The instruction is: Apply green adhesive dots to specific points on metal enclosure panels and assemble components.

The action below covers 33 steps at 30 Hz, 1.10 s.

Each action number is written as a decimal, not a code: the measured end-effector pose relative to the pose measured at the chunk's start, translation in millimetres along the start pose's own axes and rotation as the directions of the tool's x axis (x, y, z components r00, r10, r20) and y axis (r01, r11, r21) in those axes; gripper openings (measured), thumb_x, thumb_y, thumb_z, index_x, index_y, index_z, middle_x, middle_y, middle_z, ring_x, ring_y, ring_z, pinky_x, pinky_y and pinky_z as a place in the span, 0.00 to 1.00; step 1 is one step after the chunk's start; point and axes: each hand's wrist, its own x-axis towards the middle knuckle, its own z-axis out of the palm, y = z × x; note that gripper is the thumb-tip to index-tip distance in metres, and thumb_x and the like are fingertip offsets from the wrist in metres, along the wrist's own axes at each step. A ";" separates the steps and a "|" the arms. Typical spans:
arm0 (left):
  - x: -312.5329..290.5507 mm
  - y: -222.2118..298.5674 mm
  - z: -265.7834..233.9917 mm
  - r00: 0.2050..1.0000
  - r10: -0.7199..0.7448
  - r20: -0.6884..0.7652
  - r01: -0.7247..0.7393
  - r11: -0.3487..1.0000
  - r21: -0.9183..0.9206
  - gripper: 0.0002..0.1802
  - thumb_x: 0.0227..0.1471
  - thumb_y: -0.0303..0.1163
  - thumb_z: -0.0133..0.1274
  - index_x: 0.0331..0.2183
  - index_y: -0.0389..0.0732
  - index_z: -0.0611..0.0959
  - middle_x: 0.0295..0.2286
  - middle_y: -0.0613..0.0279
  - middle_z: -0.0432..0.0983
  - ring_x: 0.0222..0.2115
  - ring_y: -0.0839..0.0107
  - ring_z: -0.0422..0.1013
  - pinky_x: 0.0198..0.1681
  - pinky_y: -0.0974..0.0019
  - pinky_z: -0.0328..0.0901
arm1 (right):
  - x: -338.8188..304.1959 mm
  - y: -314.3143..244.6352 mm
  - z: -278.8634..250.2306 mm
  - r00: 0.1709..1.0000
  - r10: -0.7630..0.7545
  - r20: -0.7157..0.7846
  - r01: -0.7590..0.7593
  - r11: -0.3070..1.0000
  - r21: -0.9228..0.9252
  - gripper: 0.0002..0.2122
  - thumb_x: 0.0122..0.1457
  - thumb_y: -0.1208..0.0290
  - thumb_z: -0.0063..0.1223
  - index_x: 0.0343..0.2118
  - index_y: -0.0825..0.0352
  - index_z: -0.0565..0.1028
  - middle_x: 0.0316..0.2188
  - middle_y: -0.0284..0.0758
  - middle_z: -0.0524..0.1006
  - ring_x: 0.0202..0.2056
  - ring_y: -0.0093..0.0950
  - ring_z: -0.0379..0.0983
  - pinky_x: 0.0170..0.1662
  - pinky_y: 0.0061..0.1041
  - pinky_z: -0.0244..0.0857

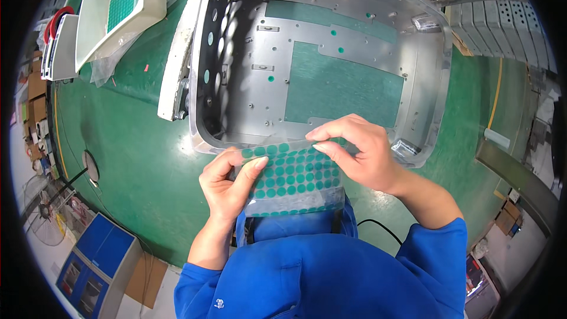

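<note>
A clear sheet of green round stickers [295, 178] is stretched between my hands in front of my body. My left hand [223, 186] pinches its upper left corner between thumb and fingers. At the upper right edge, my right hand [367, 155] pinches the sheet with thumb and forefinger. A clear strip with a few dots runs along the top edge between them; whether it is separate from the sheet, I cannot tell. Just beyond stands an open metal housing [251, 95] with rectangular cut-outs, holes and studs. Several single green dots [271, 78] show on its floor.
At the upper left a white bin [94, 41] holds another green-dotted sheet. Grey slotted metal parts [496, 26] stand in a row at the upper right. A fan [90, 166] and a blue-doored cabinet [97, 254] are on the left. A black cable [381, 223] curves beside me.
</note>
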 end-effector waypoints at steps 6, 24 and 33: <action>-2.3 6.3 4.3 0.995 -0.071 -0.073 0.071 0.997 -0.002 0.07 0.40 0.20 0.57 0.19 0.35 0.75 0.17 0.72 0.66 0.18 0.86 0.58 0.21 0.81 0.52 | 0.6 8.8 -2.7 0.992 -0.127 -0.020 0.126 0.991 -0.040 0.03 0.47 0.82 0.50 0.24 0.68 0.71 0.29 0.36 0.75 0.32 0.27 0.72 0.34 0.22 0.63; -48.1 -4.9 -109.6 0.886 0.110 -0.450 -0.120 0.993 0.007 0.04 0.49 0.25 0.48 0.30 0.37 0.76 0.27 0.66 0.74 0.26 0.82 0.67 0.32 0.80 0.59 | -12.1 138.3 6.6 0.849 0.313 0.426 -0.133 0.907 -0.400 0.01 0.45 0.75 0.51 0.22 0.62 0.72 0.27 0.32 0.69 0.34 0.33 0.67 0.33 0.32 0.62; -45.6 -3.5 -103.8 0.906 0.121 -0.406 -0.133 0.991 -0.001 0.04 0.49 0.25 0.49 0.31 0.38 0.76 0.28 0.65 0.74 0.28 0.81 0.68 0.34 0.79 0.60 | -14.1 139.7 8.6 0.879 0.266 0.395 -0.096 0.911 -0.400 0.02 0.44 0.76 0.52 0.21 0.63 0.71 0.26 0.32 0.69 0.33 0.33 0.67 0.33 0.31 0.61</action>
